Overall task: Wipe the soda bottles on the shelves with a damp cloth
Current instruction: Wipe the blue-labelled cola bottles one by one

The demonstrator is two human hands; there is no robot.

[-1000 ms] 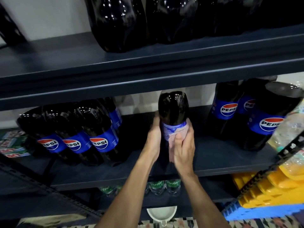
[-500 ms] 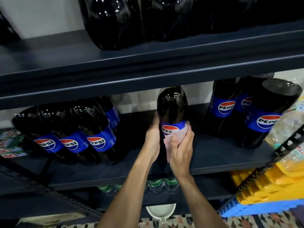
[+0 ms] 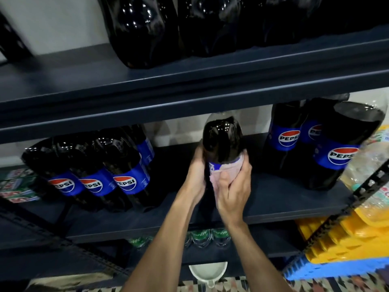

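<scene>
Rotation noted: half a second ago the bottle (image 3: 223, 142) showed its logo to the front. The logo is now turned out of sight, and the pink cloth (image 3: 228, 170) covers most of the label band. The left hand (image 3: 196, 173) has its grip clamped on the bottle's flank. The right hand (image 3: 233, 192) has its grip closed on the cloth, pressing it to the label.

Judgement: the band is mid-wipe, with shoulder and base outstanding.

The bottle is upright over the middle shelf (image 3: 284, 199), its base hidden by the hands. A row of bottles (image 3: 117, 165) sits at nine o'clock, a larger cluster (image 3: 341, 144) at three, and upper-shelf bottles (image 3: 143, 28) at twelve. A white bowl (image 3: 208, 270) sits low at six, yellow crates (image 3: 341, 239) at four.
</scene>
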